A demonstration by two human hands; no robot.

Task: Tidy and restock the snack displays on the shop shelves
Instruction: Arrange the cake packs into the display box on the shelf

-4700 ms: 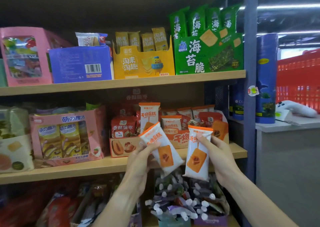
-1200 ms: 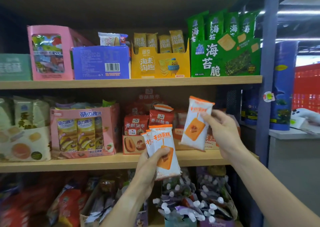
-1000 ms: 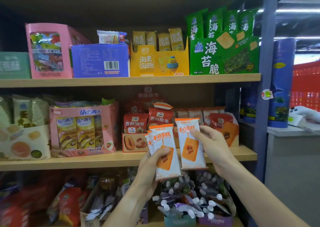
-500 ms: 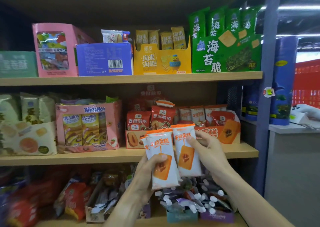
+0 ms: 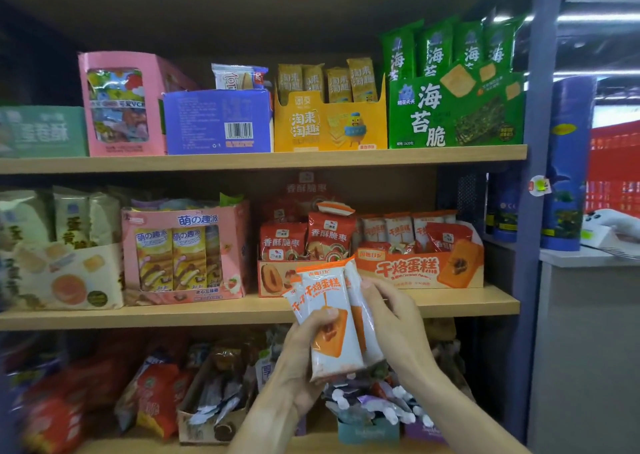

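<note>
fingers (image 5: 327, 315) of left hand (image 5: 298, 360) and right hand (image 5: 398, 322) closed around cake packets (image 5: 332, 322), bunched below the orange display box (image 5: 419, 270). step: squaring the stack. next: slot upright into box.

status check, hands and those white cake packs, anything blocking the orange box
Left hand grip shut on stack of white cake packs. Right hand presses another pack against it. Orange display box behind, open-topped; red packs sit inside.

Glossy plastic packets (image 5: 332, 318), wood-look shelf (image 5: 207, 309)
</note>
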